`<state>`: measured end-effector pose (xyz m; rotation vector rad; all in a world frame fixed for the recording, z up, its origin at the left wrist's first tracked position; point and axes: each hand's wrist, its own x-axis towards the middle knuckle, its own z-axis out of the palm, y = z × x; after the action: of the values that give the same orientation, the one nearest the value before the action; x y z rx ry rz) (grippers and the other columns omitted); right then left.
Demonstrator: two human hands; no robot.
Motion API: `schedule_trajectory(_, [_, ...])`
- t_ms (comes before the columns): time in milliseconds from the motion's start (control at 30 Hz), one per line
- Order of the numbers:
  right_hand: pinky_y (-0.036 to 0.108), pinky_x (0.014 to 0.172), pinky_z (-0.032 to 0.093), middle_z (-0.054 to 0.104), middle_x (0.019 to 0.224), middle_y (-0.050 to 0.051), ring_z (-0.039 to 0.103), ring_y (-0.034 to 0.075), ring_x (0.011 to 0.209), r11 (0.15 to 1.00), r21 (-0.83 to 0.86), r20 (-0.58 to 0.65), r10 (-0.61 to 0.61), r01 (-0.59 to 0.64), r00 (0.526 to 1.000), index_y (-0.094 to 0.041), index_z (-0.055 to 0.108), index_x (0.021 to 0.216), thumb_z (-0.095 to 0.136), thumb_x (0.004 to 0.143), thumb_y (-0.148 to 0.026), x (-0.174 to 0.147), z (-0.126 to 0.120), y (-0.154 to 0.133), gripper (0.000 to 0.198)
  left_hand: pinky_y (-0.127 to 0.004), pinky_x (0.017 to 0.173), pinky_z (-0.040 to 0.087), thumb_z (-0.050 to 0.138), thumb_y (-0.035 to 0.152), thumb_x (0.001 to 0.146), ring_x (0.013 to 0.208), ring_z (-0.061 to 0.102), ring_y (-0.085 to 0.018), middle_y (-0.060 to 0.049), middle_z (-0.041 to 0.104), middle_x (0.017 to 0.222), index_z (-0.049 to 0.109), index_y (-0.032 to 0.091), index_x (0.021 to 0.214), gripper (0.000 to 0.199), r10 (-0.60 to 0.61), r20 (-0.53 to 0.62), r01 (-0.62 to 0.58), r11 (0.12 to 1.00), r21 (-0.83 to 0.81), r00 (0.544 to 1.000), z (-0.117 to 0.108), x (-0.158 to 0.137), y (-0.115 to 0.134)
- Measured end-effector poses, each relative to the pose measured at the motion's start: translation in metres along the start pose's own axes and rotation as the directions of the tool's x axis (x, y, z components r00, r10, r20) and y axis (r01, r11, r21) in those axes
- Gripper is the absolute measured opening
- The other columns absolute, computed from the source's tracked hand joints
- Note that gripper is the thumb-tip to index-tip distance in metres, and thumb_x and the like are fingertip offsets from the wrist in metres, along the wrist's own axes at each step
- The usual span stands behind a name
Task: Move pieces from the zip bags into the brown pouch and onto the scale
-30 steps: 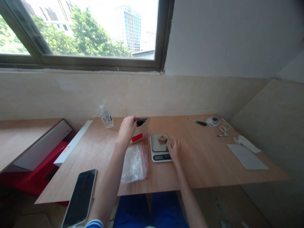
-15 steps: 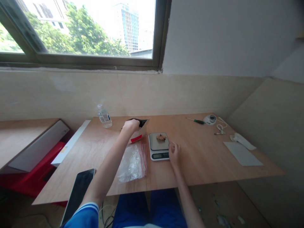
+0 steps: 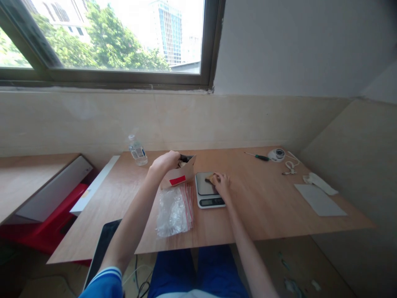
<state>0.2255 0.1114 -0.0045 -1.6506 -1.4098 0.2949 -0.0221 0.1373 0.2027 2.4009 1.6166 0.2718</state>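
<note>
My left hand [image 3: 169, 160] is closed on the left rim of a paper bag [image 3: 187, 170] with a red label, and light brown pieces show in its dark mouth. To the right of the bag lies a white kitchen scale [image 3: 203, 188] with a metal plate and a small display. Over that plate my right hand [image 3: 222, 185] pinches a brown, dried-looking piece [image 3: 210, 179], partly hidden by the fingers; its exact kind I cannot make out. A stack of clear zip bags [image 3: 174, 213] with red seal strips rests in front of the paper bag.
A clear plastic bottle [image 3: 138, 152] stands at the back left. On the right lie a green-handled screwdriver [image 3: 262, 157], a white dome camera [image 3: 276, 155] with its cable, a white cloth-like item [image 3: 321, 183] and a pale sheet [image 3: 320, 200]. A dark tablet-like slab [image 3: 104, 244] juts over the front left edge.
My right hand has gone from the scale's right side onto the brown piece on its plate. My left hand has drawn back from the paper bag's mouth to its left rim.
</note>
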Motion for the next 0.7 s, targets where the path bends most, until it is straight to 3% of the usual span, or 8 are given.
schedule_trajectory(167, [0.046,0.09,0.032,0.054,0.108,0.013,0.047,0.027,0.103,0.998,-0.07,-0.177,-0.018,0.005,0.984,-0.02,0.061,0.109,0.041,0.086,-0.04,-0.022,-0.007,0.0,0.037,-0.024,0.066,0.044,0.059,0.015,0.069,0.083,0.066,-0.02,-0.003,0.073,0.09,0.069,0.027,0.095,0.03,0.067,0.119,-0.081,0.99,0.118,0.991,-0.014,-0.009,0.007])
schedule_trajectory(333, [0.045,0.092,0.031,0.055,0.102,0.012,0.048,0.026,0.102,1.0,-0.009,-0.313,-0.007,0.005,0.95,-0.02,0.061,0.101,0.039,0.088,-0.038,-0.041,-0.021,-0.006,0.031,-0.025,0.065,0.043,0.06,0.021,0.072,0.084,0.065,-0.022,-0.006,0.072,0.09,0.068,0.022,0.095,0.024,0.002,0.06,-0.011,0.99,0.142,0.998,-0.027,-0.021,0.012])
schedule_trajectory(467, [0.043,0.091,0.033,0.058,0.098,0.011,0.048,0.025,0.099,0.996,0.091,-0.322,0.004,0.026,0.947,-0.019,0.06,0.096,0.038,0.089,-0.036,-0.048,-0.031,-0.027,0.029,-0.023,0.067,0.042,0.06,0.02,0.073,0.085,0.064,-0.02,-0.005,0.071,0.093,0.066,0.023,0.096,0.025,-0.001,0.013,-0.001,0.993,0.122,1.0,-0.029,-0.026,0.005])
schedule_trajectory(700, [0.037,0.084,0.041,0.057,0.098,0.008,0.051,0.022,0.096,0.954,0.262,-0.227,-0.083,0.144,0.97,-0.021,0.059,0.095,0.039,0.09,-0.034,-0.051,-0.042,-0.093,0.024,-0.026,0.067,0.043,0.054,0.022,0.078,0.085,0.063,-0.02,-0.006,0.07,0.093,0.062,0.022,0.099,0.022,0.028,-0.095,-0.022,0.998,0.054,0.995,-0.028,-0.033,0.006])
